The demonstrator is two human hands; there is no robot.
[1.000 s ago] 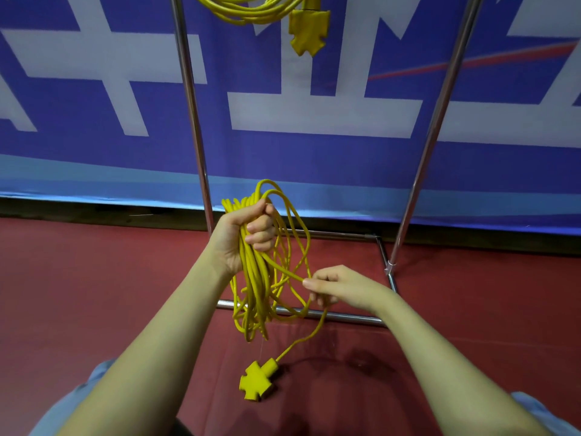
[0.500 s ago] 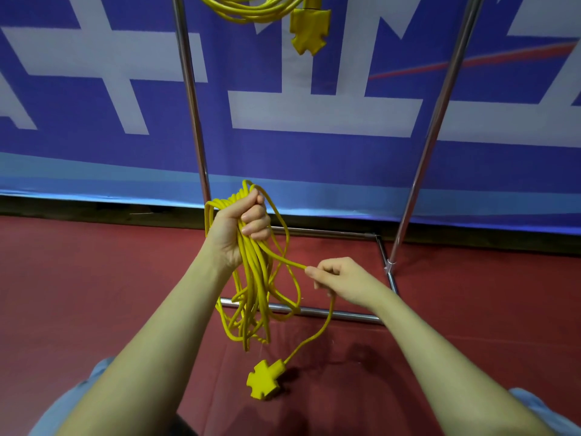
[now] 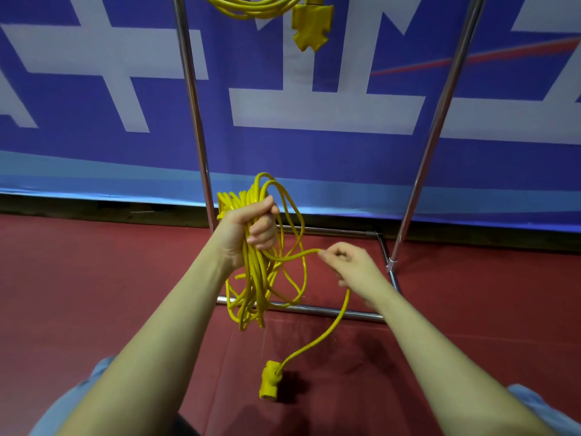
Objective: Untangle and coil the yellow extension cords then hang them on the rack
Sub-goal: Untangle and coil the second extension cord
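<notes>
The yellow extension cord point(image 3: 257, 272) hangs as a loose bundle of loops in front of the person, above the red floor point(image 3: 94, 294). The top of the bundle passes through the left hand point(image 3: 248, 229), whose fingers and thumb are curled tightly around the gathered strands; some loops stand up above the fist and the rest fall below it, down to about the level of the lower bar of the rack point(image 3: 195, 121).

One strand leaves the bundle just under the left hand and goes to the right, to the right hand point(image 3: 349, 262). This hand pinches the strand between the thumb and the fingertips, a little lower than the left hand and near to it. From the right hand the cord drops down in a long curve and ends in a yellow socket block point(image 3: 270, 380) (its underside seems to be close to the floor, but I cannot tell if it touches), which casts a dark shadow beside it.

The rack is made of shiny metal tubes: two upright poles and a rectangular base that lies on the floor behind the bundle. At the top edge of the view, a second yellow cord point(image 3: 251, 7) hangs between the poles with its own socket block point(image 3: 311, 26). Behind everything is a blue banner point(image 3: 314, 152) with large white shapes.
</notes>
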